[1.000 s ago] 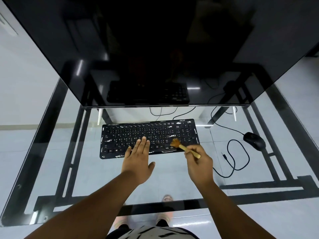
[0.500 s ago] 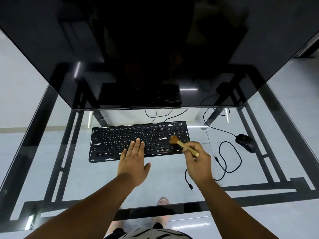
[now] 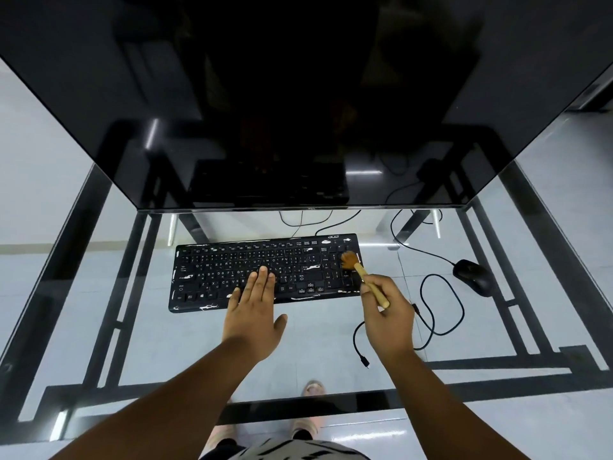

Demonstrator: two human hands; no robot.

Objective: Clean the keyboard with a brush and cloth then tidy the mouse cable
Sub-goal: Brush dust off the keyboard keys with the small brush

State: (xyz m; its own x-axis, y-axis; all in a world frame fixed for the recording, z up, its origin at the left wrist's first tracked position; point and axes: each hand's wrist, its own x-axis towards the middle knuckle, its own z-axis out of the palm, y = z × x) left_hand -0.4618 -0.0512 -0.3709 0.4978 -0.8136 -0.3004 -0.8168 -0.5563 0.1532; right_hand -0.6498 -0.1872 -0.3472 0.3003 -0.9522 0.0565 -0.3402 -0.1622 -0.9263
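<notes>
A black keyboard [image 3: 215,270] with white smears lies on the glass desk [image 3: 99,327] below the monitor. My left hand [image 3: 253,315] rests flat on its lower middle keys, fingers straight. My right hand [image 3: 389,317] grips a small wooden brush [image 3: 363,277] whose orange bristles touch the number pad at the keyboard's right end. A black mouse [image 3: 474,277] sits to the right, its cable [image 3: 457,307] looping loosely across the glass, with a free plug end [image 3: 365,361] near my right wrist. No cloth is in view.
A large dark monitor [image 3: 298,101] overhangs the back of the desk. Cables [image 3: 414,247] run from behind it toward the keyboard and mouse. The desk's black frame bars [image 3: 517,287] show through the glass, and my feet appear on the floor below.
The brush has swept right, from the keys left of the number pad to its right edge. My left hand stays on the keyboard. The view has shifted slightly.
</notes>
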